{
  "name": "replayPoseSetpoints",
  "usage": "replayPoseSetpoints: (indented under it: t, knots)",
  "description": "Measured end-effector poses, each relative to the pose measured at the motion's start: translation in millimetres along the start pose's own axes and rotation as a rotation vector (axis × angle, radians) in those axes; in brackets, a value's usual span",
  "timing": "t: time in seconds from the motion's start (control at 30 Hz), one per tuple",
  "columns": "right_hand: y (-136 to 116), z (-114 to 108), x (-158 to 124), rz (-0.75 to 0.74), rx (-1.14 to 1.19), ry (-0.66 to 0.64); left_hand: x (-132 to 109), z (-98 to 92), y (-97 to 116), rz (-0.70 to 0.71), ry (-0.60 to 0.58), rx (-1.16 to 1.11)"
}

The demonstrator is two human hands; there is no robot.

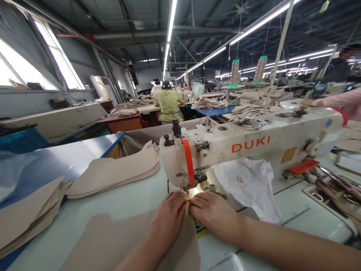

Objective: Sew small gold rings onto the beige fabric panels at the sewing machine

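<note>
A white sewing machine (pixel 220 150) with a red thread guard stands before me, its lamp glowing at the needle area. Right at the needle, my left hand (pixel 171 210) has its fingers closed on the edge of a beige fabric panel (pixel 113 237). My right hand (pixel 210 210) is beside it, the fingertips nearly touching those of the left, pinching the same edge. Most of the panel lies flat on the pale green table, under my left forearm. The fingers hide the needle and the exact grip.
Stacked beige panels (pixel 118 169) lie left of the machine, with another stack (pixel 31 210) nearer me. A white cloth (pixel 248 184) hangs against the machine. To the right, a tray (pixel 329 205) holds scissors and straps. A co-worker's pink sleeve (pixel 342 99) shows behind the machine.
</note>
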State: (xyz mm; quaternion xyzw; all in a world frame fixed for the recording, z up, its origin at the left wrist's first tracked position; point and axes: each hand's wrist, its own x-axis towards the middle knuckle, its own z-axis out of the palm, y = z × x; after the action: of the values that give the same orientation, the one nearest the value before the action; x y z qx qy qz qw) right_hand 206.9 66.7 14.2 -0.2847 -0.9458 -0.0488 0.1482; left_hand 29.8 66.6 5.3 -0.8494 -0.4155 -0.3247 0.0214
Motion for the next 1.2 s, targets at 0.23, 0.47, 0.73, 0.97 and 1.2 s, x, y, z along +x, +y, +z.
replayPoseSetpoints:
  t: [0.23,0.47,0.73,0.97,1.2]
  knots:
    - [2.4,-1.1,1.2,0.029,0.04,0.01,3.4,0.7,-5.5,-0.003,0.048,-0.011]
    - [2.5,-1.9,2.1,0.04,0.037,-0.001,3.5,2.5,-8.0,-0.013,0.043,-0.034]
    - [2.2,1.7,2.5,0.026,0.027,0.005,4.0,1.9,-8.5,-0.009,0.05,-0.034]
    - [2.4,0.3,3.0,0.041,0.03,0.001,6.4,0.6,-9.5,-0.004,0.051,-0.034]
    - [2.7,1.1,3.7,0.053,0.033,-0.012,7.7,2.2,-12.0,0.01,0.065,-0.039]
